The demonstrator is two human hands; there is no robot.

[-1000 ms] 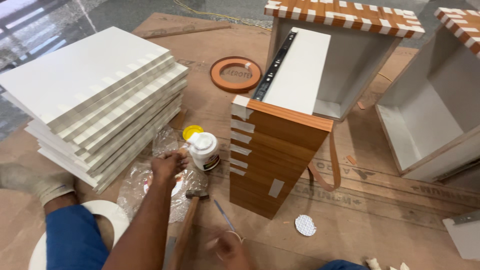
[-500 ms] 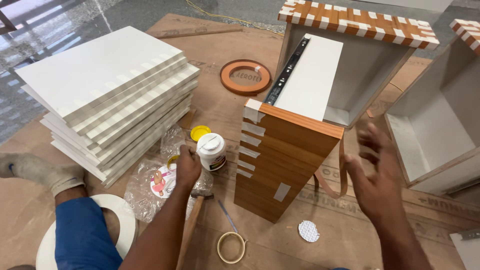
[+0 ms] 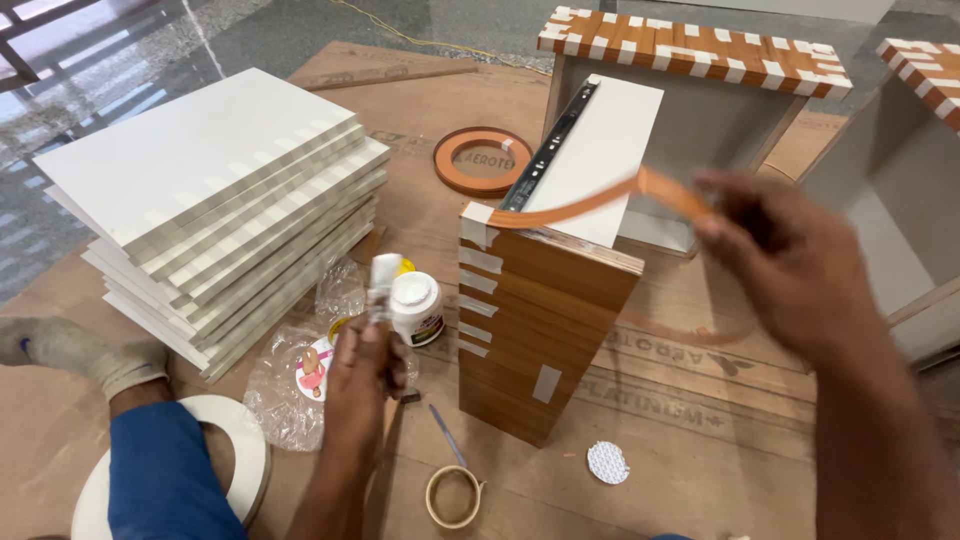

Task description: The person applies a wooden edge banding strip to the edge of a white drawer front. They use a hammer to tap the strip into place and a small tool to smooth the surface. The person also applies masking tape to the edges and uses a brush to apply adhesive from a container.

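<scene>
The step in hand looked like edge-banding the upright wood panel (image 3: 540, 330): the right hand (image 3: 790, 265) had its grip pinched on an orange strip (image 3: 600, 200) that ran toward ten o'clock to the panel's top edge. The left hand (image 3: 362, 365), at eight o'clock from the panel, had its grip closed around a small white applicator (image 3: 384, 283) beside the glue jar (image 3: 415, 308). Judging from this, the next move called for glue on the edge and the strip laid straight along it.

Right hand (image 3: 790, 260) on orange edge strip (image 3: 600, 200)
</scene>
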